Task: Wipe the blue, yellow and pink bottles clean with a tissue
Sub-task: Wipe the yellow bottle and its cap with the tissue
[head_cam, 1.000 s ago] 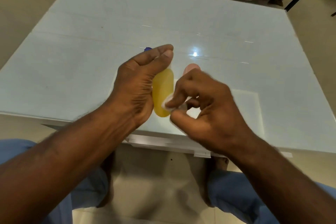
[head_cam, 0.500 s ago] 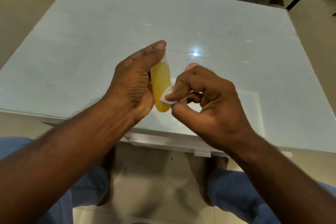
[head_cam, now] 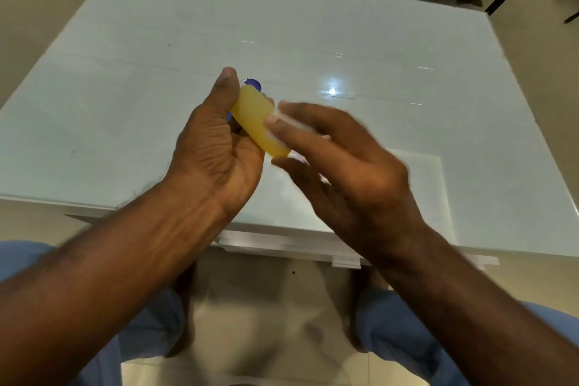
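Left hand (head_cam: pixel 216 147): fingers and thumb curled round the yellow bottle (head_cam: pixel 261 121), gripping it above the bench (head_cam: pixel 125 72)
Right hand (head_cam: pixel 344 163): blurred; fingers fairly straight, pressing a white tissue (head_cam: pixel 283 117) to the bottle's right flank
Bottle axis: tilted, one end up-left by the left thumb, the other down-right toward the right hand
Blue bottle (head_cam: pixel 253 84): only a bit shows, just beyond the left thumb
Pink bottle: not visible
Next, likely: stroke the tissue along that axis
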